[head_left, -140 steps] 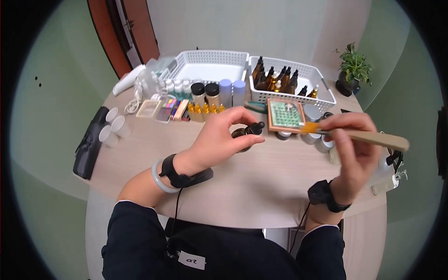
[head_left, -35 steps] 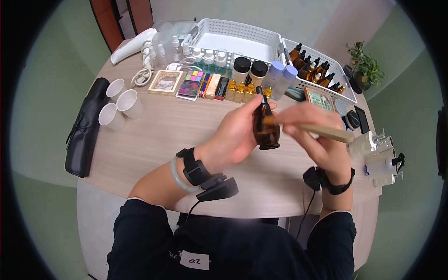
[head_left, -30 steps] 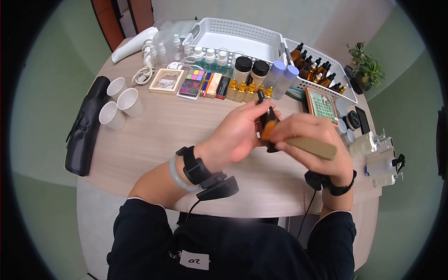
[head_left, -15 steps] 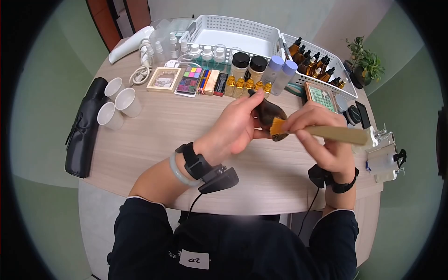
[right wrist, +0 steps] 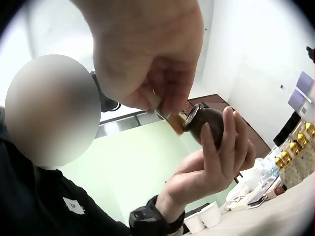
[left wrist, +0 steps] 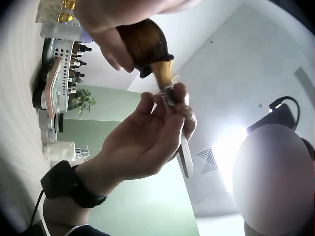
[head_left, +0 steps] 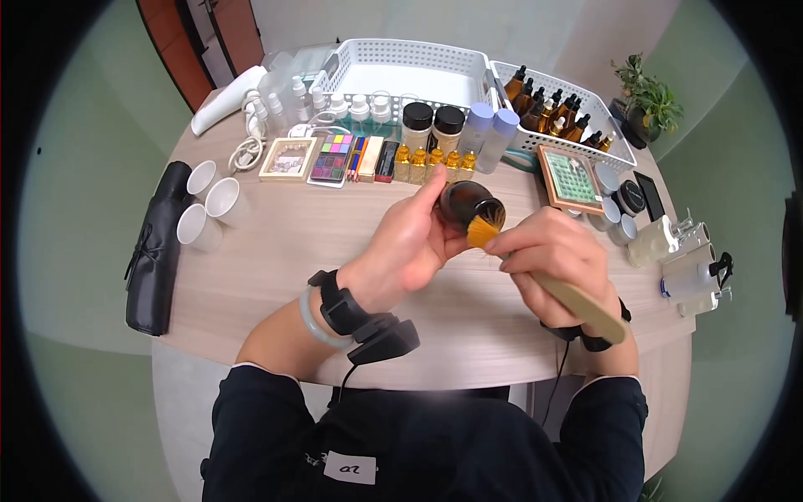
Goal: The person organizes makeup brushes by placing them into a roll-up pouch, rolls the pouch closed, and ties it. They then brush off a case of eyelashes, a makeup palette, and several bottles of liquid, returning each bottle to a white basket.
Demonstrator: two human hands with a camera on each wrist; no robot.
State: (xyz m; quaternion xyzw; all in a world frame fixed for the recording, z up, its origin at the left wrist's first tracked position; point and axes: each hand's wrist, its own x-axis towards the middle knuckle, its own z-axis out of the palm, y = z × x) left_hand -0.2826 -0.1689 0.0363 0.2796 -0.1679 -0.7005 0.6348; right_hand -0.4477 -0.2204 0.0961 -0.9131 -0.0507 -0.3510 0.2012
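Observation:
My left hand (head_left: pixel 406 238) holds an amber glass dropper bottle (head_left: pixel 462 199) tilted over, its flared base turned toward the right hand. The bottle's dropper top is hidden behind the palm and fingers. In my right hand (head_left: pixel 562 261) a flat brush is pinched close to its bristles (head_left: pixel 483 233), while the pale wooden handle (head_left: pixel 590 311) slants down to the right. Orange-yellow bristles lie against the rim of the bottle's base. From the left wrist view, the bristles (left wrist: pixel 162 73) spread at the rim of the brown bottle (left wrist: pixel 142 43). The right wrist view shows fingers wrapped around the bottle (right wrist: pixel 209 124).
White baskets stand at the back, the right basket (head_left: pixel 585 125) holding several amber dropper bottles. A row of small gold-capped bottles (head_left: pixel 435 165) sits ahead of the hands. Paper cups (head_left: pixel 226 201) and a black roll (head_left: pixel 159 251) lie left, pump bottles (head_left: pixel 657 243) right.
The bottle has been tipped from nearly upright until its base faces the brush. The brush has moved from the bottle's side to its base, its handle swinging down to the right.

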